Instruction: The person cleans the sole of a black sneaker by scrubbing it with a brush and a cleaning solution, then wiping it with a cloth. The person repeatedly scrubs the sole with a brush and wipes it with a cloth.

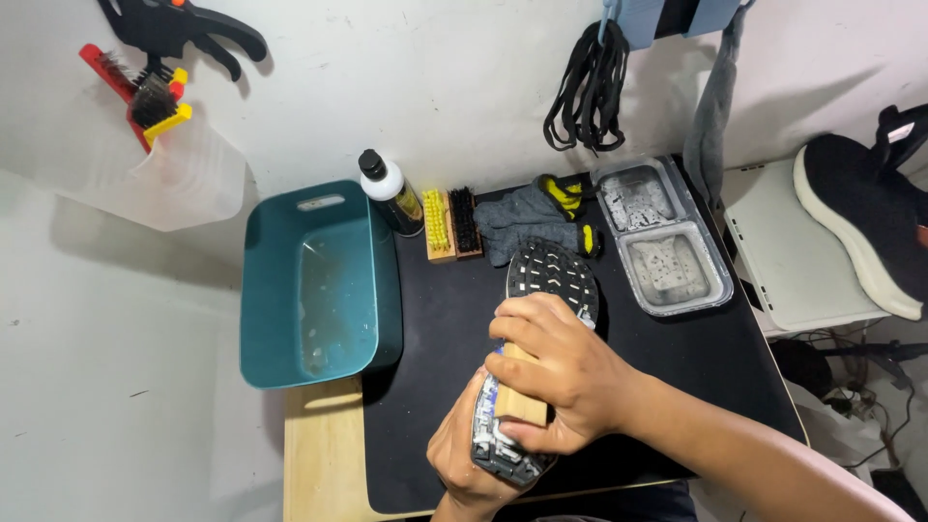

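Fingers of the right hand (565, 372) curl tightly around a wooden-backed brush (520, 398), pressing it down onto the upturned sole of a shoe (546, 280), while the left hand (462, 454) cups the heel end from beneath, its fingers wrapped closed around the shoe to steady it. The shoe lies sole up on the black mat (677, 358), near the front edge of the table and just right of the teal basin (280, 290) holding shallow water. The work in hand looks like scrubbing the sole, at the heel half, with the toe tread apparently not yet reached. A next stroke would call for firm downward pressure and a steady grip below so the shoe does not twist. Beyond lie two more brushes (451, 224), grey gloves (532, 220), a bottle (391, 193) and a clear two-part tray (662, 237).
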